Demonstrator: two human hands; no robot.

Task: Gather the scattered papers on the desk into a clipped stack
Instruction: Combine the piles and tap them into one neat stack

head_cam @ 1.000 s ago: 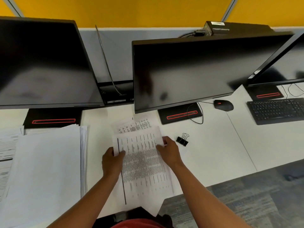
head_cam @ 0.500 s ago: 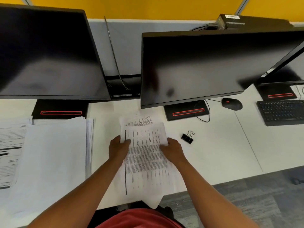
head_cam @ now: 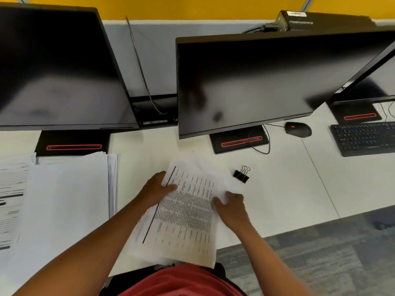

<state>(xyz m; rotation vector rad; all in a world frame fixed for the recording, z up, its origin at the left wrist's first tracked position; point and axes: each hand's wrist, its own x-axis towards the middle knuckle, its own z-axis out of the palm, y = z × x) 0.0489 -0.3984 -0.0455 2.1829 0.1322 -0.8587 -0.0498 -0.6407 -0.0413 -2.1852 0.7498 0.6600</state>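
Note:
A loose stack of printed papers (head_cam: 186,214) lies on the white desk (head_cam: 277,189) in front of me, its near end hanging over the desk edge. My left hand (head_cam: 156,189) grips the stack's left edge near the top, thumb on the printed sheet. My right hand (head_cam: 232,207) holds the right edge, fingers curled over it. A black binder clip (head_cam: 241,175) with wire handles lies on the desk just right of the papers, untouched.
A larger pile of white papers (head_cam: 57,201) covers the desk at left. Two black monitors (head_cam: 245,82) stand behind on bases with red outlines. A mouse (head_cam: 298,129) and keyboard (head_cam: 365,138) sit at right. Grey carpet lies below the desk edge.
Both hands have turned the stack clockwise, so its top now leans right. The sheet that peeked out behind is now mostly covered. My right hand slid lower along the edge.

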